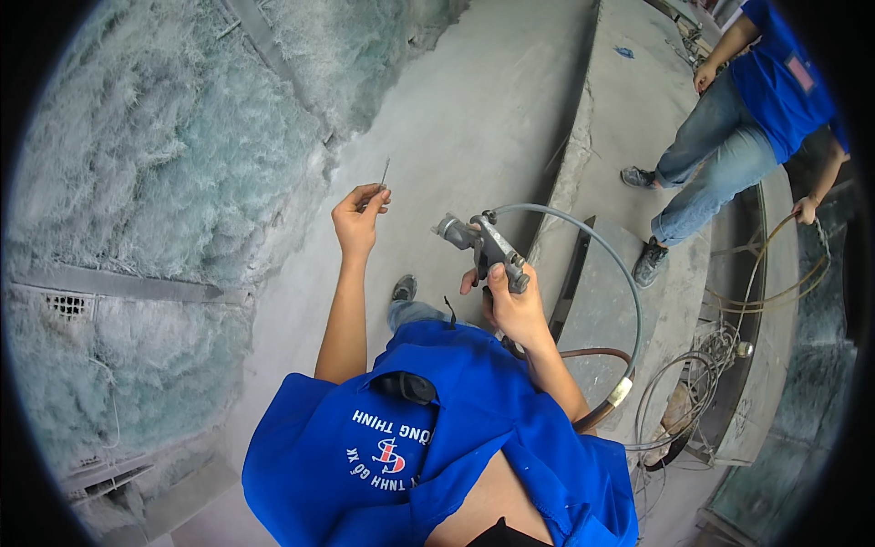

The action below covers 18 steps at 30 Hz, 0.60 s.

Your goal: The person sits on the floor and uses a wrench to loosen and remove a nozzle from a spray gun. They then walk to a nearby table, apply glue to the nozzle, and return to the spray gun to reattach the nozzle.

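Between the thumb and fingertips of my left hand (359, 223), a thin dark needle-like rod (386, 170) is pinched, its free end pointing up and away. My right hand (519, 314) is wrapped round the grip of a grey metal spray gun (495, 244). The gun's nozzle end faces up and to the left, toward my left hand but apart from it. From the gun, a pale blue-grey hose (612, 244) arcs to the right and back down, meeting a brown hose (597, 415) at a brass-coloured joint near my right forearm.
Fuzzy, dust-coated green-grey filter panels (182, 164) line the left side. At the right, a co-worker (729, 128) in blue stands on a raised concrete ledge (629, 109), holding a looped hose (820, 260). Tangled hoses (684, 383) lie below. The grey floor (474, 100) runs between.
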Each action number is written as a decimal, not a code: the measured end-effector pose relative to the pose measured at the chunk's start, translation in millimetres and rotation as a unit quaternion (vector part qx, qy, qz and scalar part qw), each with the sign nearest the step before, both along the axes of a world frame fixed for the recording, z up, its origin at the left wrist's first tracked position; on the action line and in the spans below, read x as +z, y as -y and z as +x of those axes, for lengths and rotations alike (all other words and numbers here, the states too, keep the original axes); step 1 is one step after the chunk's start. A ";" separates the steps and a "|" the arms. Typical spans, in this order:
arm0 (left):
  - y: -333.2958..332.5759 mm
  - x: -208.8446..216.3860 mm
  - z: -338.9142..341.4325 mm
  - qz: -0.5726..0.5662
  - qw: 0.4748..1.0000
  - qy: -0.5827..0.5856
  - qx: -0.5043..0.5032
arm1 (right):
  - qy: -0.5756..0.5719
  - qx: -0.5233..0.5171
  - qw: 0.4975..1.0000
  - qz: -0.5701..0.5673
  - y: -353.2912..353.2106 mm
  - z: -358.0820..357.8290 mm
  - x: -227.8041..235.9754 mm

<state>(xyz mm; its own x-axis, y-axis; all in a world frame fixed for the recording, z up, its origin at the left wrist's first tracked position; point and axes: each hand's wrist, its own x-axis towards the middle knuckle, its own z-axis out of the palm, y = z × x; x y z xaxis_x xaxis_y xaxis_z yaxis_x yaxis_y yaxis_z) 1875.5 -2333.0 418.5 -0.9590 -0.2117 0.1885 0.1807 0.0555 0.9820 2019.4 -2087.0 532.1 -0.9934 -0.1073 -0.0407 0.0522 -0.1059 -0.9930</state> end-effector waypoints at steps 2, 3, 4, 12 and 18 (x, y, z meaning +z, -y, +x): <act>-0.2 1.0 -0.9 0.001 1.000 0.009 -0.002 | 0.017 0.008 1.000 -0.015 -1.0 -0.5 0.5; -0.6 1.5 -1.2 0.004 1.000 -0.014 -0.011 | -0.004 0.008 1.000 0.002 -1.2 -0.7 0.6; -1.0 2.3 -1.3 0.005 1.000 -0.024 -0.016 | -0.020 0.007 1.000 0.016 -1.1 -0.8 0.8; -8.4 18.9 4.5 0.036 0.997 -0.058 -0.047 | -0.044 -0.010 0.999 0.017 1.5 4.8 7.2; -10.0 34.0 9.4 0.065 0.992 -0.081 -0.074 | -0.046 0.007 0.998 -0.041 -0.3 5.6 14.0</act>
